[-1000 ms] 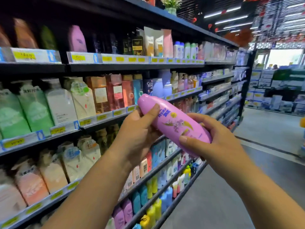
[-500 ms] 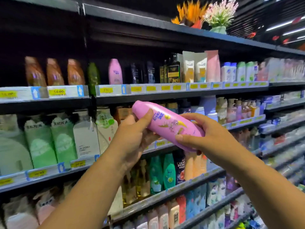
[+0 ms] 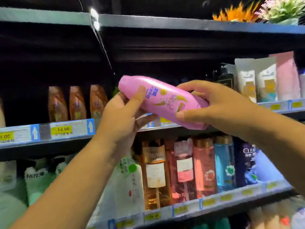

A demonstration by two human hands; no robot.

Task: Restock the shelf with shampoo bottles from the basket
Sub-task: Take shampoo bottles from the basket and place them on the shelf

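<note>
- The pink shampoo bottle (image 3: 165,103) is in the air, lying nearly on its side and tilted down to the right. It is in front of the price strip (image 3: 74,129) of the shelf (image 3: 49,147) and not yet on it. The basket is out of view.
- The left hand (image 3: 120,118) grips the bottle's upper-left end, with the thumb pressed flat on the front and the fingers curled behind.
- The right hand (image 3: 214,104) grips the lower-right end, with the fingers arched over the top and the thumb under the lower edge.
- Risk: the plastic looks glossy, so the bottle could slide out and fall if one hand lets go before it is turned upright.
- Risk: the three brown bottles (image 3: 76,103) stand just left of the pink bottle. A careless push into the row could topple them.
- Risk: it could be set in the wrong facing or with the label turned backwards, since it is still held sideways.
- Writing: blue lettering on the pink bottle seems to read "Rejoice", with Chinese characters beside it.
- A yellow tag (image 3: 63,129) to its lower left reads "14.90".
- A dark bottle (image 3: 245,162) to its lower right shows "CLEA", likely Clear.
- The print on the white pouches (image 3: 247,80) to its upper right is too blurred to read.
</note>
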